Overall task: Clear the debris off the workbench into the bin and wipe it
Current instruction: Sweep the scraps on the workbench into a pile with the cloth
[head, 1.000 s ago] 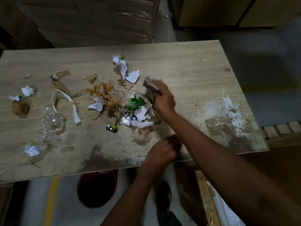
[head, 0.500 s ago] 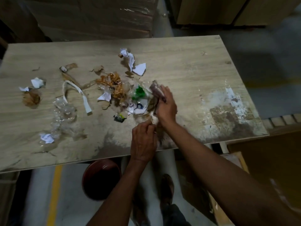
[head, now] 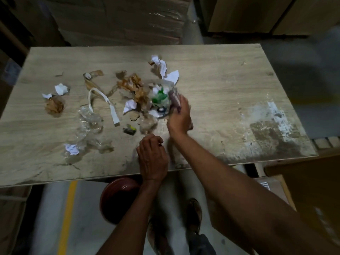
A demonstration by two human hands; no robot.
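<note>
Debris litters the wooden workbench (head: 211, 85). A heap of brown tape (head: 136, 87), white paper scraps (head: 163, 68) and a clear wrapper with green print (head: 159, 95) lies mid-table. My right hand (head: 179, 116) presses against the heap's right side, shut on a dull purplish-brown wad (head: 173, 97), perhaps a rag. My left hand (head: 151, 159) rests with curled fingers near the front edge, nothing visible in it. A round red bin (head: 117, 199) stands on the floor under the front edge, left of my feet.
Further left lie a white strip (head: 110, 105), crumpled clear plastic (head: 88, 122), a small black-and-yellow piece (head: 129, 129), a brown wad (head: 54, 105) and small white scraps (head: 61, 89). The bench's right end is stained white and dark (head: 272, 126). Wrapped stacks stand behind.
My right hand has pushed the heap leftward with the wad, bunching it tighter. My left hand rose from the front edge onto the bench top beside the right wrist.
</note>
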